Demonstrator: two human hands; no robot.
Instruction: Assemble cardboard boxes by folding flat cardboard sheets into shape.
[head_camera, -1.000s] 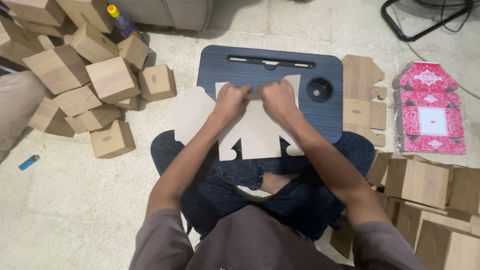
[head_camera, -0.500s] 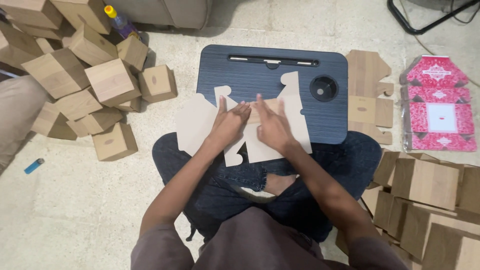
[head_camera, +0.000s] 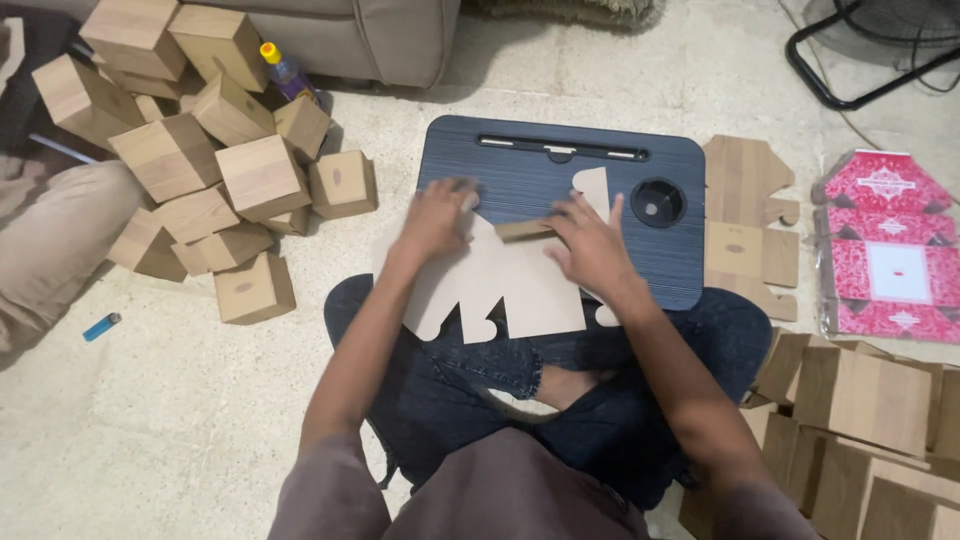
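A flat cut-out cardboard box blank (head_camera: 505, 285) lies across a dark blue lap tray (head_camera: 520, 175) resting on my crossed legs. My left hand (head_camera: 437, 213) presses on the blank's upper left part, fingers blurred. My right hand (head_camera: 590, 243) lies spread on the blank's right side, its fingertips on a narrow flap (head_camera: 525, 230) that stands folded up in the middle. A tab of the blank (head_camera: 595, 187) sticks up toward the tray's round cup recess (head_camera: 658, 201).
A heap of folded wood-print boxes (head_camera: 215, 165) is at left, with a bottle (head_camera: 283, 68) behind and a blue lighter (head_camera: 101, 326) on the floor. Flat blanks (head_camera: 745, 225) and red printed sheets (head_camera: 890, 250) lie right; more boxes (head_camera: 870, 400) lower right. A sofa (head_camera: 380, 35) stands behind.
The hands have spread apart: the left moved up and left, the right moved right. A narrow flap in the middle of the blank now stands folded up.
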